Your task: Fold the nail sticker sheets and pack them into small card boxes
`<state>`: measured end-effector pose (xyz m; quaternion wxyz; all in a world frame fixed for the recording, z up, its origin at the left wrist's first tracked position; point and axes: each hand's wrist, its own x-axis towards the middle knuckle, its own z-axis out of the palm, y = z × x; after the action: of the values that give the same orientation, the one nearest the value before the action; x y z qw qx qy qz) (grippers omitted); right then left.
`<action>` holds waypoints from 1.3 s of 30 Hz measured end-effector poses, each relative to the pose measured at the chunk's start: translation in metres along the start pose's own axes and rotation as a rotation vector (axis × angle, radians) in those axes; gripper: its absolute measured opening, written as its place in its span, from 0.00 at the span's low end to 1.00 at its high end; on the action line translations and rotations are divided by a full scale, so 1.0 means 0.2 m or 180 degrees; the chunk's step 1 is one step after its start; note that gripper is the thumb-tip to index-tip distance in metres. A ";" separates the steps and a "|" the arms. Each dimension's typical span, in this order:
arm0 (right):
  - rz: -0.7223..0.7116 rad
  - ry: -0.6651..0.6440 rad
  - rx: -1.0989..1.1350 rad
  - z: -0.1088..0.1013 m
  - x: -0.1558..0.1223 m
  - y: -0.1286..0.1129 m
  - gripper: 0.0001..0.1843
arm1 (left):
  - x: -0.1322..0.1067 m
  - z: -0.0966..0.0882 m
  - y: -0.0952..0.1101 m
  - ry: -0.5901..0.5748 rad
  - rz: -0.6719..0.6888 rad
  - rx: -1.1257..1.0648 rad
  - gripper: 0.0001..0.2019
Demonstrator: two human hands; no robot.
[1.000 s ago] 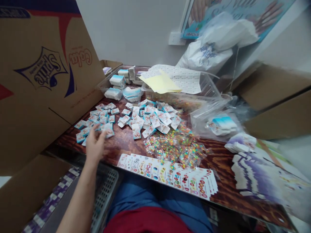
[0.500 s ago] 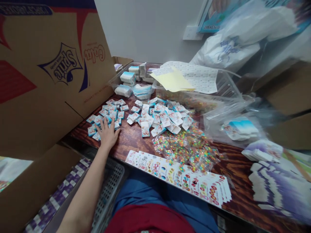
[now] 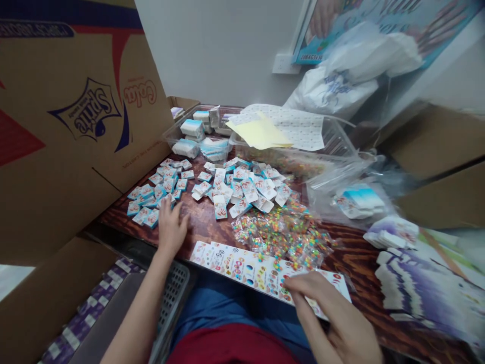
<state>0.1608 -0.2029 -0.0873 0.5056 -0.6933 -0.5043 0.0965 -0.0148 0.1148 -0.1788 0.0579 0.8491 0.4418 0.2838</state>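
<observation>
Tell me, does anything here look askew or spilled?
The yellow paper lies crooked over the patterned sheet on the clear tub, their edges misaligned; the small boxes lie jumbled at odd angles. No spill stands out.

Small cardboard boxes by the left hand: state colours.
Small white and blue boxes, reddish prints; best in head view.

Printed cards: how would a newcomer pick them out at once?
Find the dark table and its edge nearest the lap. There lie the printed cards, partly behind the right hand. Unlike the jumbled boxes beyond, they overlap in one straight row.
</observation>
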 end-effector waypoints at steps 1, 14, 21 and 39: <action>0.0027 -0.0004 -0.0140 0.03 0.02 0.04 0.09 | -0.04 0.00 0.06 -0.0019 0.0087 -0.0204 0.18; 0.0398 -0.0779 -0.1831 0.17 0.01 0.40 0.11 | -0.41 0.00 0.47 -0.1611 0.1454 -0.0856 0.29; 0.0495 -0.0990 -0.1820 0.17 0.06 0.40 0.14 | -0.43 0.05 0.47 -0.1693 0.1438 -0.0980 0.20; 0.0307 -0.1391 -0.0834 0.08 0.26 0.35 0.15 | -0.24 -0.07 0.67 -0.0966 0.1193 -0.1301 0.05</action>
<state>0.2173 -0.1509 -0.1307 0.2853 -0.7388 -0.5762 0.2018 0.0526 -0.0062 -0.1420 0.2393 0.9192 0.1977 0.2424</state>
